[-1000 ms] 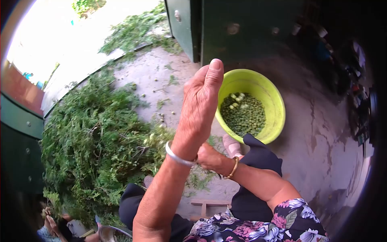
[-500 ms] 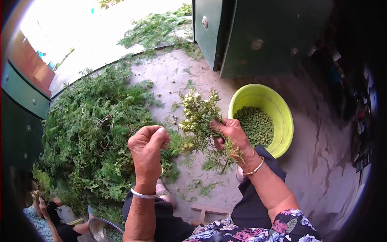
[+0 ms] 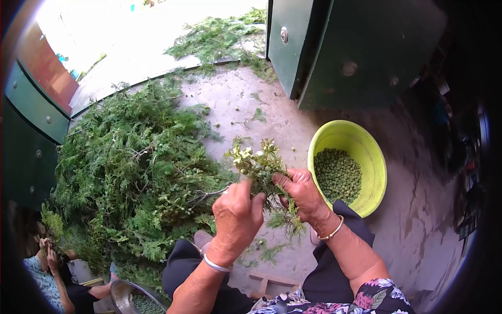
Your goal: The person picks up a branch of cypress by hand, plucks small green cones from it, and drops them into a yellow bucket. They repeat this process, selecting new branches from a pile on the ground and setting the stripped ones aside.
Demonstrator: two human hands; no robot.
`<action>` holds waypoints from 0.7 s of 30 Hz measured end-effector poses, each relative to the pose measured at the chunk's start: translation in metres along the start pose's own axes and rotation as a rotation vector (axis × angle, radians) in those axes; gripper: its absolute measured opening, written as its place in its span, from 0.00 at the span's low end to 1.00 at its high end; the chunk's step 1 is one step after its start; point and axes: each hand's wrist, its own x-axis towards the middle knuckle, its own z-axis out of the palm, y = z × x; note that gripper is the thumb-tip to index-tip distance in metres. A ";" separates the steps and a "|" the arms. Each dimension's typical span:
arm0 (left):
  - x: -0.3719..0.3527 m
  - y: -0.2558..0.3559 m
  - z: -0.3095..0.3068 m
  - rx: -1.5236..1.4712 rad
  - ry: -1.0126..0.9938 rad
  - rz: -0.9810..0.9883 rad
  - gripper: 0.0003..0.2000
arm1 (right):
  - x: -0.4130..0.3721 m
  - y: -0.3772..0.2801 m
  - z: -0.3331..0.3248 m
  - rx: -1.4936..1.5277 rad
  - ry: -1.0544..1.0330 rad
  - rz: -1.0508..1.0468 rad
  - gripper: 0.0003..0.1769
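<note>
A leafy sprig with pale green cones is clasped in my right hand, its fingers wrapped round the stems. My left hand touches the sprig's left side, thumb and forefinger bent at the cones; what lies between these fingertips is too small to make out. Just right of my right hand stands a yellow-green tub, holding many small round green cones.
A big heap of cut green branches covers the floor at left. More branches lie by the doorway. A green metal door stands behind the tub. At lower left, another person holds a sprig beside a metal bowl.
My left hand has moved right, from beside the sprig to its cones. My right hand still grips the sprig. The view has shifted slightly.
</note>
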 end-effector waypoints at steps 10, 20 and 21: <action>-0.012 0.010 0.006 -0.069 0.030 0.135 0.14 | -0.001 0.002 -0.008 0.162 -0.012 0.154 0.12; -0.029 0.023 0.026 -0.184 0.001 0.191 0.18 | -0.009 0.004 -0.013 0.127 -0.109 0.033 0.12; -0.028 0.026 0.023 -0.162 -0.031 0.198 0.17 | -0.010 0.000 -0.012 0.097 -0.080 0.058 0.12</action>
